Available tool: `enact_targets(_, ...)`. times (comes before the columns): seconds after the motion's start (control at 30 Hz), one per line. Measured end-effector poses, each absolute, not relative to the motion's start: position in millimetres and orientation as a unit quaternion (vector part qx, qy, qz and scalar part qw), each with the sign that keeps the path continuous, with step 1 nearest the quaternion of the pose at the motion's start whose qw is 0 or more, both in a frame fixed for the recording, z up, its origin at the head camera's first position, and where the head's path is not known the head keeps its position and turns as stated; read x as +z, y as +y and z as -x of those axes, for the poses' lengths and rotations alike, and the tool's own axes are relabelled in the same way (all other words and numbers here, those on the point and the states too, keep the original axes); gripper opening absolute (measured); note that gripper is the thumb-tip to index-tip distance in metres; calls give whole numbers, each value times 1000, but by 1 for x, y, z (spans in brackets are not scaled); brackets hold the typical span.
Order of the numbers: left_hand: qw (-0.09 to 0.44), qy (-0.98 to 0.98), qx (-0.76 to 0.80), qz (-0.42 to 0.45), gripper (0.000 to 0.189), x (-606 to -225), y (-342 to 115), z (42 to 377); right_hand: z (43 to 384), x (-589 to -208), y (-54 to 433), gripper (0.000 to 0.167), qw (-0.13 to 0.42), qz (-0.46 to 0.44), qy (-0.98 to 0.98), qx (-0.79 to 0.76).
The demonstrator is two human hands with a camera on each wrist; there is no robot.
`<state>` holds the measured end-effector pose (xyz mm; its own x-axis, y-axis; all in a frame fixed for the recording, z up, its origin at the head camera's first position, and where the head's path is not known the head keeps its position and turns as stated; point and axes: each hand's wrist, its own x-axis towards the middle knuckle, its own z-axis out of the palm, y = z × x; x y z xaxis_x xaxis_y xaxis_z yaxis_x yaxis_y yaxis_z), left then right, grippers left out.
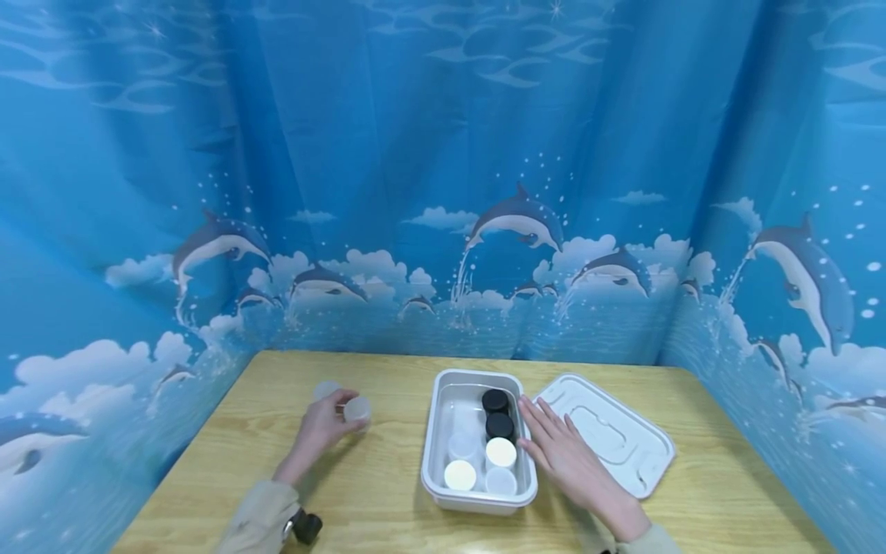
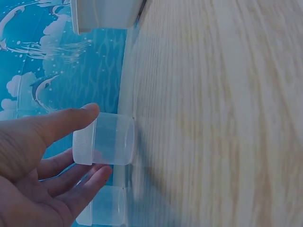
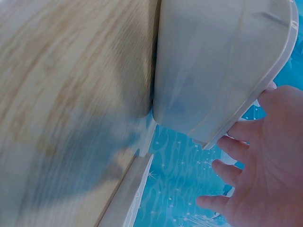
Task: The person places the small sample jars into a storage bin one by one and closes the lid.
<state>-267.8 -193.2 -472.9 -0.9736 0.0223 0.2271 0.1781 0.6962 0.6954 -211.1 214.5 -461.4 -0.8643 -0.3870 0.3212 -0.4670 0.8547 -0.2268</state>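
Toward the left of the table, my left hand (image 1: 322, 425) holds a small clear plastic jar (image 2: 113, 139) with a ribbed, frosted lid between thumb and fingers. Its base is close to the tabletop. A second similar jar (image 2: 108, 206) stands just beyond that hand, partly hidden by the fingers. My right hand (image 1: 569, 460) rests with straight, spread fingers at the right rim of a deep white box (image 1: 431, 438). Inside the box stand two black-lidded jars (image 1: 499, 425), two bright white-lidded jars (image 1: 460, 475) and paler translucent ones (image 1: 501, 482).
A white rectangular lid (image 1: 640, 446) with a moulded recess lies slanted right of the box, partly behind my right hand. The wooden table (image 1: 374, 500) ends at the back against a blue dolphin-print curtain (image 1: 429, 192), which also hangs on both sides.
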Motion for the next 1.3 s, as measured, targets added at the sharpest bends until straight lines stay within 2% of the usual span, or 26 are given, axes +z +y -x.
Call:
enact_targets(0.5,69,-887,-449,78,52,-443,-166,270,211,-460,215,58,125,-223,-955,151)
enact_targets(0.93,77,-879,-444,156,53,-413,-117,279,211,-459,215,58,122,-222,-955,152)
enact_targets(1.3,28,-878,-405,254,55,-412,-78,291,211,-461,214,59,120,-221,-956,150)
